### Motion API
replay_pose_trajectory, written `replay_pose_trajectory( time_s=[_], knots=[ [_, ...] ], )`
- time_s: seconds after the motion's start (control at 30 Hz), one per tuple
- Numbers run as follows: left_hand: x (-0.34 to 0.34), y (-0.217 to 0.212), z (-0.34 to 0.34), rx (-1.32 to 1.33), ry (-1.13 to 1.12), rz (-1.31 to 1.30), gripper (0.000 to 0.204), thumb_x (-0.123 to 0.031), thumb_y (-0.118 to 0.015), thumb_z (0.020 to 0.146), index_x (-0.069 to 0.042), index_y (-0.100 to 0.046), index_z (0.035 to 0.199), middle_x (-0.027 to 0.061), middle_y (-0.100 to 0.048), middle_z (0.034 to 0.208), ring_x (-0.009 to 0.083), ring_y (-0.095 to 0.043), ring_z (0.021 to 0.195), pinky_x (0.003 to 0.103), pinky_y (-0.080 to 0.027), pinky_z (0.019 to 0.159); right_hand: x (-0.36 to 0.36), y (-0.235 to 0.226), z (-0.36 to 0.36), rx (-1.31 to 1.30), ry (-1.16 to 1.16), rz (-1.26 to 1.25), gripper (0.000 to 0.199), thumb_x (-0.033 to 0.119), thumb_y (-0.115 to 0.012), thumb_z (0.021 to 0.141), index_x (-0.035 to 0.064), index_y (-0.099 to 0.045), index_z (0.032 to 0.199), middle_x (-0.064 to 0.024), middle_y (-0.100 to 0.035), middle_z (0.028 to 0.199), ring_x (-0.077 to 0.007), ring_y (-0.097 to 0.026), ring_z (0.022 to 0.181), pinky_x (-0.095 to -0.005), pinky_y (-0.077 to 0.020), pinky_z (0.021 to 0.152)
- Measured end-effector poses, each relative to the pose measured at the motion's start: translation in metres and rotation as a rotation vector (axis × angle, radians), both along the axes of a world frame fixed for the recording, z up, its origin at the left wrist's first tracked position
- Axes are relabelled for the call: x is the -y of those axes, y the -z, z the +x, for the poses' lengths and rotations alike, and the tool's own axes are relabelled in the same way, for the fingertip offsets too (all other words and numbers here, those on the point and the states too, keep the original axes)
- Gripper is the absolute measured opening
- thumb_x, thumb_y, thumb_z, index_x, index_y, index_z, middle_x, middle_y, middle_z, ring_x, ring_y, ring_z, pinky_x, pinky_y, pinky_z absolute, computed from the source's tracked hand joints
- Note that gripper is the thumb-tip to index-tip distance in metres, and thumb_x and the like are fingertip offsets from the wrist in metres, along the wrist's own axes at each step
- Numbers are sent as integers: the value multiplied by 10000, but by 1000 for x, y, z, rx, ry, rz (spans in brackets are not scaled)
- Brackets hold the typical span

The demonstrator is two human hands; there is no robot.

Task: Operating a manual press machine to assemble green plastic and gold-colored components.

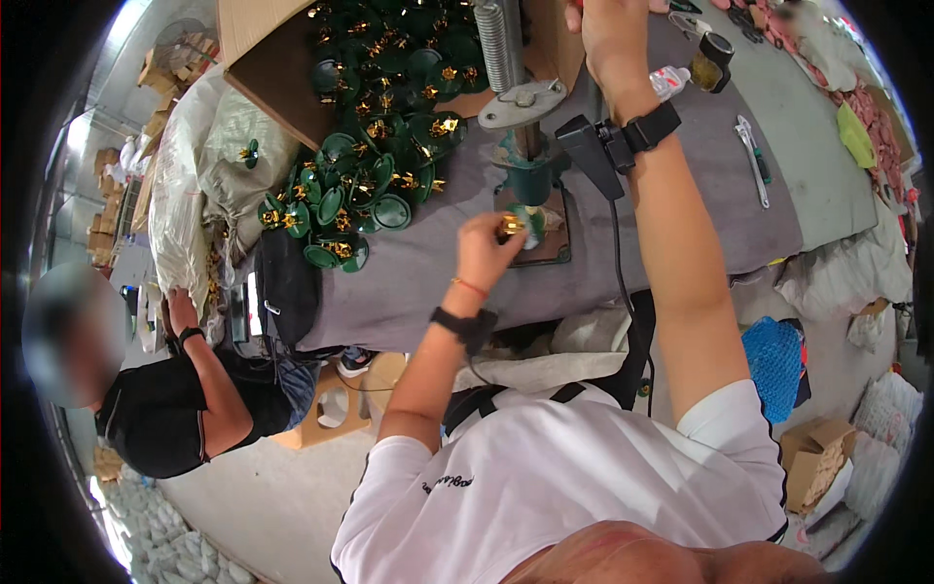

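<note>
My left hand (484,255) is closed on a green disc (526,234) with a gold crown-shaped piece (511,226), at the base plate (556,255) of a green hand press (526,175). Something pale and round lies on the plate beside the fingers. My right hand (613,44) is raised at the top edge, closed round what looks like the press lever; the frame cuts off part of the fingers. The press has a coil spring (500,49) and a grey metal collar (522,105). Left of it, green discs with gold crowns (375,180) spill from a cardboard box (268,73).
A grey cloth (409,292) covers the table. To the right are an adjustable wrench (751,161), a white bottle (669,82) and a dark jar (713,63). White sacks (185,175) and a black bag (286,282) stand left, where a person in black (175,414) sits.
</note>
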State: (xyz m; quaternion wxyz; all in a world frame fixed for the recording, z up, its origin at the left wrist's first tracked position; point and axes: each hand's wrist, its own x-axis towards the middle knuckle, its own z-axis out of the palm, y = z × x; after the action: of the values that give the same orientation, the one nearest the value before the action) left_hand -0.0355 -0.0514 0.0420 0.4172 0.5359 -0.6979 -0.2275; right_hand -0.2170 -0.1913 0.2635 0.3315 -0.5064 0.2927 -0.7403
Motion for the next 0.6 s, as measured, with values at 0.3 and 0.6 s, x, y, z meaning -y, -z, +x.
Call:
replay_pose_trajectory(
  time_s=[0.3,0.6],
  knots=[
    [16,41,-31,6,-65,-76,348,-242,-772,734,-25,-658,981,141,-561,1203,340,-495,1154,446,-391,969,-124,-1,-15,-299,124,-169,300,204,-461,984,-22,-591,836,-97,-664,827,-133,-612,736,-260,-469,716],
    [20,44,-21,-12,65,-141,453,-288,-764,777,-17,-587,1093,193,-528,1264,387,-454,1224,446,-379,1005,-243,175,-63,-1047,132,-321,182,208,-457,956,73,-516,849,-123,-676,1042,-340,-632,1066,-493,-403,979]
  ],
)
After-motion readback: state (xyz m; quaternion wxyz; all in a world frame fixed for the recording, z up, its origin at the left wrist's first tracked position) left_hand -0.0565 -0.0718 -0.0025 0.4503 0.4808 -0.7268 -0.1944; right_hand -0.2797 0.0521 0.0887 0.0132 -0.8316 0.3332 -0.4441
